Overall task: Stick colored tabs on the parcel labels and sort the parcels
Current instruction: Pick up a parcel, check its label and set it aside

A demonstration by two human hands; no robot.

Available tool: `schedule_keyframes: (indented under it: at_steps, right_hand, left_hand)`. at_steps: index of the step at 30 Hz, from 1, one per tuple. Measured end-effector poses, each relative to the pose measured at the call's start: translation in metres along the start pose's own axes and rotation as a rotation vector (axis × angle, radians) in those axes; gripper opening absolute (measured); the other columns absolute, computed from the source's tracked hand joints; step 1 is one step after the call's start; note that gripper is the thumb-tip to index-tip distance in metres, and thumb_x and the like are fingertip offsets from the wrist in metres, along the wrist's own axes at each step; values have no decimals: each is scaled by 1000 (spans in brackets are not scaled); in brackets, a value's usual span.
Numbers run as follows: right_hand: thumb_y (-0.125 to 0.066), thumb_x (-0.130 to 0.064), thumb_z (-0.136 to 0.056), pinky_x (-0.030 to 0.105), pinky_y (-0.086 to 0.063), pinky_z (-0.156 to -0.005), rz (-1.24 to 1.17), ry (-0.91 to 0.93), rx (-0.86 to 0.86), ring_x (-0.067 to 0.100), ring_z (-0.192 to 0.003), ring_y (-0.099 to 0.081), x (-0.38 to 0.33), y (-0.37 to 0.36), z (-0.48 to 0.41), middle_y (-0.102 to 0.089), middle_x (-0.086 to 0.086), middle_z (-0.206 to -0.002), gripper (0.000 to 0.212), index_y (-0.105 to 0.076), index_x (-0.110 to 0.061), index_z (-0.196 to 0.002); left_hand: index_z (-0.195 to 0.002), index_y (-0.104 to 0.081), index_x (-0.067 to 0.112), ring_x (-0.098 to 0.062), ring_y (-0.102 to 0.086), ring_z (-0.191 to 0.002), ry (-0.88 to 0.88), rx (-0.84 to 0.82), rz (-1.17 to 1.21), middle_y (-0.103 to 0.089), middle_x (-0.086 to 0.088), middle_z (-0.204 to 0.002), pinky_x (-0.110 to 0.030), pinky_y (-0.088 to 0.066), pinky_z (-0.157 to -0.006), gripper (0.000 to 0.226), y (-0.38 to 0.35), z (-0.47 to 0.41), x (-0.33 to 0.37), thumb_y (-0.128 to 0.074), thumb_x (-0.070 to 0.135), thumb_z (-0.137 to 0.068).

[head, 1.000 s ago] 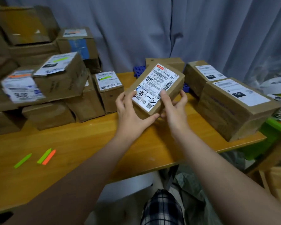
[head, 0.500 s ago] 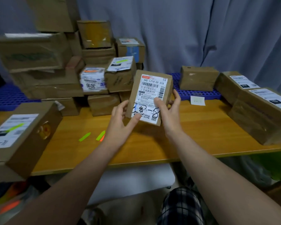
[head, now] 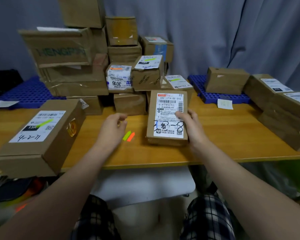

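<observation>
Parcel (head: 167,118) brown, flat; white label (head: 169,115) untabbed.

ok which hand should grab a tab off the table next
Left. The left hand hovers empty right beside the green and orange tabs, while the right hand steadies the parcel on the table.

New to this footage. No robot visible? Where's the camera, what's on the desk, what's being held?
No robot: a person works with bare hands, filmed by one wide-angle camera worn on the head, looking forward and down. The right hand holds a small parcel resting on the wooden table, label up, with no colored tab visible. The left hand is empty, curled just beside a green tab and an orange tab lying on the table. At left sits a labelled box already bearing a green tab; stacked parcels stand behind.
</observation>
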State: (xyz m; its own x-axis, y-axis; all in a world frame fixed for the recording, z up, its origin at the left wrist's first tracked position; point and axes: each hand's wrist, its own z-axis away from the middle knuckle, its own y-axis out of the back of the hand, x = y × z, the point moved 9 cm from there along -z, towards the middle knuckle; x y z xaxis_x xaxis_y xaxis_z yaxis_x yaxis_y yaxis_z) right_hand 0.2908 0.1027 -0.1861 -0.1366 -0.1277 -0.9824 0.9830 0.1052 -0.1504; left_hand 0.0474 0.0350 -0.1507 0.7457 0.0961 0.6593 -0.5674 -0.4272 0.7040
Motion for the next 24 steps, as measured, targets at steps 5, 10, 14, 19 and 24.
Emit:
schedule_keyframes:
  at_steps: [5, 10, 14, 19, 24]
  right_hand:
    - [-64, -34, -88, 41, -53, -90, 83, -170, -91, 23, -93, -70, 15, -14, 7, -75, 4, -94, 29, -66, -16, -110]
    - [-61, -28, -89, 31, -54, -73, 306, -194, -45, 17, -78, -67, 6, -20, 4, -73, 3, -83, 23, -63, -11, -104]
    - [-55, -23, -90, 17, -46, -45, 363, -151, -64, 9, -61, -68, -2, -30, 2, -71, 3, -91, 49, -45, -13, -137]
    - [-54, -26, -90, 18, -45, -46, 405, -135, -54, 10, -63, -68, -4, -32, 0, -72, 2, -90, 51, -42, -16, -138]
    - [-55, -27, -89, 23, -48, -54, 388, -129, -50, 12, -69, -68, -4, -31, 1, -72, 2, -92, 53, -41, -17, -139]
  left_hand:
    - [-133, -51, 13, -34, -40, -125, 217, -89, -429, -45, -14, -137, -40, -35, -104, 45, -3, 16, -53, -49, 39, -96]
    - [-131, -54, 11, -35, -40, -122, 220, -136, -492, -45, -16, -133, -39, -34, -103, 45, -9, 15, -65, -50, 39, -96]
    - [-130, -56, 13, -34, -43, -120, 210, -166, -459, -48, -15, -130, -38, -35, -102, 43, -10, 9, -59, -55, 36, -94]
    - [-126, -56, 17, -29, -43, -122, 180, -131, -491, -47, -10, -130, -38, -37, -101, 47, -11, 7, -41, -53, 49, -92]
    - [-119, -57, 21, -27, -44, -119, 162, -276, -485, -50, -7, -124, -36, -40, -96, 54, -36, 5, -30, -64, 57, -80]
